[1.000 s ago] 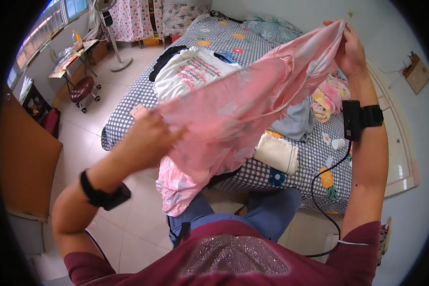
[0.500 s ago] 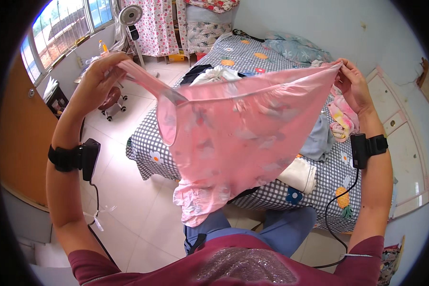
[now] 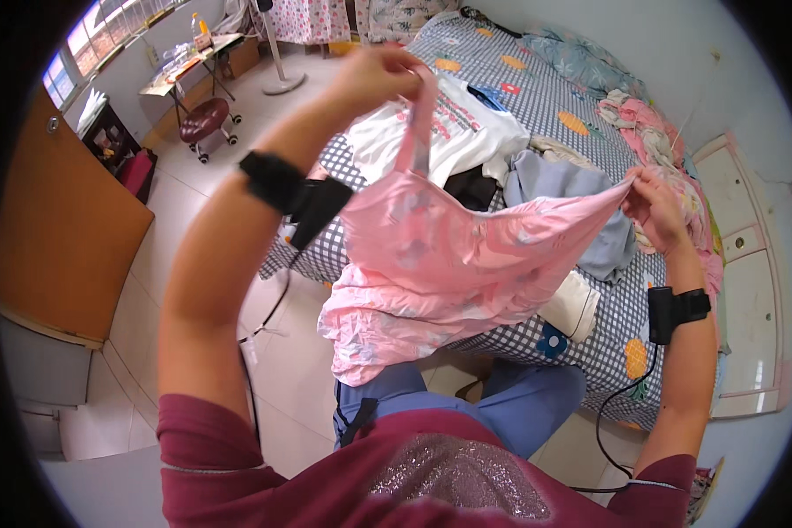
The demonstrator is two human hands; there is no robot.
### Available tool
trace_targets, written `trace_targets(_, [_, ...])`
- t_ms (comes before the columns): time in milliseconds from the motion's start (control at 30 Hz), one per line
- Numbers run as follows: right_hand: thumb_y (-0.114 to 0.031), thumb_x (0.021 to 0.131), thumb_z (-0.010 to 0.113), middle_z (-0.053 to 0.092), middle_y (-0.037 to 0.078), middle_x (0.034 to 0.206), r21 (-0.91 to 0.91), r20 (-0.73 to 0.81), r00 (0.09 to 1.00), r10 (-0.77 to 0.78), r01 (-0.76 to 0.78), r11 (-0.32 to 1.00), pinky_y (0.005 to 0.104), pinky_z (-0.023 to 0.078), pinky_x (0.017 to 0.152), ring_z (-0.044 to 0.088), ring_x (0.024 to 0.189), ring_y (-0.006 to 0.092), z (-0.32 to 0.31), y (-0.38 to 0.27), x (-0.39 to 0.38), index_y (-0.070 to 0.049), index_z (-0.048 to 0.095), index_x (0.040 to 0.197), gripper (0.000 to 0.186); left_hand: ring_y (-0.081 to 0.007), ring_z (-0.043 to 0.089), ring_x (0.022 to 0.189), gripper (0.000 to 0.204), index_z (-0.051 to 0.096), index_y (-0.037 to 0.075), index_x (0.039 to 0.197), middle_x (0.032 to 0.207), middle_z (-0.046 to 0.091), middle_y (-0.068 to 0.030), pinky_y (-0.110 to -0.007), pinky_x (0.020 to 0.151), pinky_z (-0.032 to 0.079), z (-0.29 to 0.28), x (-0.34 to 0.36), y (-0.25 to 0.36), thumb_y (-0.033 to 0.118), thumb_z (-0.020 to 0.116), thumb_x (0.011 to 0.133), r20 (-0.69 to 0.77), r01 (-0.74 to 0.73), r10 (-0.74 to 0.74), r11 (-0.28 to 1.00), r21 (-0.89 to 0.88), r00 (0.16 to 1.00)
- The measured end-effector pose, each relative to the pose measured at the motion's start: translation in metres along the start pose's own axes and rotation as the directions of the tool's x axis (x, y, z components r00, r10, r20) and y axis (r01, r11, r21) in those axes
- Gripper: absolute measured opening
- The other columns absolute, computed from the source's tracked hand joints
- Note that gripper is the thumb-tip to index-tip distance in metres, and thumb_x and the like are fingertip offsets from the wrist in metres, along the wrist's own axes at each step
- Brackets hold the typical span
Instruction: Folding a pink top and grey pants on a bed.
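Note:
A pink strappy nightdress [image 3: 466, 255] with pale grey prints hangs between my two hands, its lower part bunched in folds near my knees. My left hand [image 3: 385, 77], raised and slightly blurred, is closed on one shoulder strap. Pinched in my right hand [image 3: 656, 202] is the garment's other upper corner, pulled out to the right. Behind it on the bed lie a white printed T-shirt [image 3: 449, 128], a grey-blue garment [image 3: 559, 180] and folded cream cloth [image 3: 572, 305], partly covered by the nightdress.
The bed [image 3: 519, 97] has a checked, flowered cover. Pink clothes [image 3: 647, 123] lie heaped along its right side, near a white cabinet panel [image 3: 744, 264]. At the left are a stool on castors [image 3: 204, 123], a small table [image 3: 185, 70] and an orange-brown door [image 3: 62, 220].
My left hand has moved right and upward with the strap, so the nightdress is less stretched. My right hand has lowered somewhat. The view has shifted, showing more of the bed.

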State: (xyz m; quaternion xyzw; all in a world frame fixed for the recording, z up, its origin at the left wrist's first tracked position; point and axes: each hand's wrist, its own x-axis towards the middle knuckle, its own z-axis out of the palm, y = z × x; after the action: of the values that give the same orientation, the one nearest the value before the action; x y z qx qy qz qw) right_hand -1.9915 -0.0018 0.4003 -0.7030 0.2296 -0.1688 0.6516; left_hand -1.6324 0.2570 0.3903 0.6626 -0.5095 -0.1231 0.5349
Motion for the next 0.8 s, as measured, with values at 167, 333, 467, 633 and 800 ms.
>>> trace_targets(167, [-0.014, 0.092, 0.042, 0.056, 0.0, 0.079, -0.036, -0.187, 0.952, 0.243, -0.254, 0.967, 0.0219, 0.041, 0.054, 0.054, 0.065, 0.0093, -0.016, 0.093, 0.005, -0.01, 0.051, 0.095, 0.01, -0.026, 0.061, 0.091, 0.048, 0.053, 0.01, 0.12, 0.1, 0.064, -0.0136, -0.034, 0.08, 0.048, 0.058, -0.015, -0.115, 0.008, 0.066, 0.074, 0.373, -0.176, -0.064, 0.799, 0.574, 0.925])
trace_targets(333, [-0.014, 0.092, 0.042, 0.055, 0.0, 0.077, 0.091, -0.295, 0.904, 0.31, -0.296, 0.951, 0.0227, 0.04, 0.054, 0.053, 0.065, 0.0101, -0.027, 0.143, -0.004, -0.009, 0.051, 0.094, 0.011, -0.0265, 0.06, 0.089, 0.048, 0.055, 0.01, 0.118, 0.099, 0.063, -0.0127, -0.036, 0.079, 0.048, 0.058, -0.061, -0.174, 0.007, 0.067, 0.072, 0.438, 0.176, -0.362, 0.895, 0.41, 0.823])
trace_targets(467, [-0.014, 0.09, 0.045, 0.056, 0.0, 0.083, 0.133, -0.259, 0.931, 0.259, -0.231, 0.964, 0.0237, 0.041, 0.058, 0.053, 0.069, 0.0099, -0.031, 0.153, -0.006, -0.009, 0.052, 0.095, 0.01, -0.0301, 0.053, 0.095, 0.038, 0.061, 0.016, 0.109, 0.09, 0.061, -0.0114, -0.04, 0.083, 0.044, 0.081, -0.098, -0.184, 0.011, 0.064, 0.071, 0.512, -0.276, 0.074, 0.903, 0.33, 0.856])
trace_targets(633, [-0.012, 0.089, 0.048, 0.056, 0.001, 0.084, 0.011, -0.383, 0.91, 0.159, -0.168, 0.986, 0.0225, 0.041, 0.06, 0.054, 0.076, 0.0089, -0.03, 0.144, -0.011, -0.009, 0.052, 0.099, 0.012, -0.0265, 0.053, 0.093, 0.026, 0.064, 0.011, 0.091, 0.087, 0.06, -0.0075, -0.039, 0.081, 0.043, 0.095, -0.111, -0.184, 0.017, 0.069, 0.066, 0.664, -0.339, -0.181, 0.745, 0.574, 0.725])
trace_targets(800, [-0.001, 0.084, 0.049, 0.056, 0.0, 0.088, -0.485, -0.152, 0.98, -0.126, 0.037, 0.873, 0.0195, 0.041, 0.062, 0.051, 0.076, 0.0067, -0.026, 0.124, -0.023, -0.004, 0.054, 0.095, 0.013, -0.0246, 0.054, 0.085, 0.014, 0.066, 0.007, 0.077, 0.071, 0.059, -0.0056, -0.036, 0.074, 0.045, 0.066, -0.113, -0.179, 0.014, 0.07, 0.066, 0.631, -0.316, -0.127, 0.779, 0.541, 0.765])
